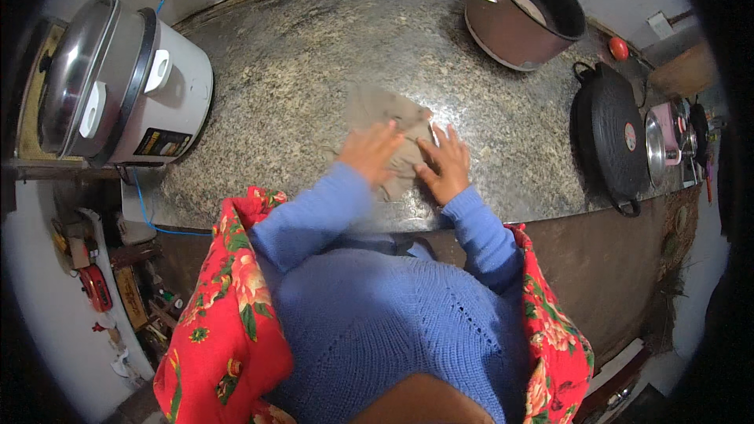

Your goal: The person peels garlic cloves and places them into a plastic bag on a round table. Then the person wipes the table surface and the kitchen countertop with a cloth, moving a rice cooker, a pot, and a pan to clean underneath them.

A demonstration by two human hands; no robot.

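A thin grey-brown cloth [383,105] lies wrinkled on the speckled stone countertop [283,94]. My left hand [371,152] rests palm down on the cloth, fingers stretched forward and slightly blurred. At the cloth's right edge, my right hand [446,166] is spread, with its thumb and index finger apart and touching the fabric or just over it. Neither hand is closed around anything. Part of the cloth is hidden under my left hand. The counter looks shiny beside my right hand.
A white electric cooker [182,76] with a steamer and metal lid stands at left. A brown pot [518,32] sits at the back right. Farther right are a black flat pan [615,135], a metal bowl [655,147] and a red round object [618,48]. A blue cord [141,203] hangs below the cooker.
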